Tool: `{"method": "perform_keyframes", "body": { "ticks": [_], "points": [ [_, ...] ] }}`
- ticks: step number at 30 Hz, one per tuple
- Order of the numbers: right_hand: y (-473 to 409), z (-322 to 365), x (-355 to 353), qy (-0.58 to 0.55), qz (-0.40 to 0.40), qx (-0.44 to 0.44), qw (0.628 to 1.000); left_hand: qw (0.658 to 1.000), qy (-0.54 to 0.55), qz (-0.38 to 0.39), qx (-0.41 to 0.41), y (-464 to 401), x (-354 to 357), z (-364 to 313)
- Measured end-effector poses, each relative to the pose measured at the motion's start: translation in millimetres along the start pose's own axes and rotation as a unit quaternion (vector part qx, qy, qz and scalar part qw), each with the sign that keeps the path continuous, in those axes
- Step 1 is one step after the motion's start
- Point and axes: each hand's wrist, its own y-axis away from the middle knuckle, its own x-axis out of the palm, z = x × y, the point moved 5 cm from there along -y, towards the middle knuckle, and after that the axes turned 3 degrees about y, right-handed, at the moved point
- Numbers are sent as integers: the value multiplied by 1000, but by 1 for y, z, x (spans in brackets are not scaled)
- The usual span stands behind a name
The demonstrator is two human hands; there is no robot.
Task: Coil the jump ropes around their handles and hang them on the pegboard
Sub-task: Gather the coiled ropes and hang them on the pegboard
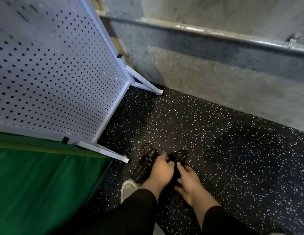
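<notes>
We look down at a black rubber floor [232,150] flecked with white, where 2 dark bundles lie close together below the foot of the pegboard stand. The coiled jump rope [144,162] on the left is black: its 2 ribbed handles lie side by side, wrapped round with thin black cord, and a small loop of cord sticks out at the far end. It rests on the floor just beside the stand's white foot [114,153] and touches the edge of our left hand.

The second jump rope [179,156] is also black, a rounder tangle of cord and handle; blur and its dark colour against the floor keep us from making out its shape more exactly. Our left hand [160,172] reaches onto it with fingers curled over its near side, gripping it. Our right hand [188,182] meets it from the right, fingertips bent onto the dark cord; how firmly it holds we cannot tell.

The white pegboard [54,73], full of small round holes, leans across the upper left in its white frame. A green mat [37,184] lies under its near edge. A white shoe [128,188] shows beneath our left wrist, and black sleeves [139,209] cover both forearms.
</notes>
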Motion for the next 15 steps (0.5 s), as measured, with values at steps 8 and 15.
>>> {"method": "perform_keyframes", "body": {
  "ticks": [8, 15],
  "points": [
    [40, 70, 2, 26, -13, -215, 976, 978, 152, -73, 119, 39, -40, -83],
    [157, 173, 73, 110, 44, -436, 892, 923, 291, -174, 183, 116, -156, -140]
  ]
}}
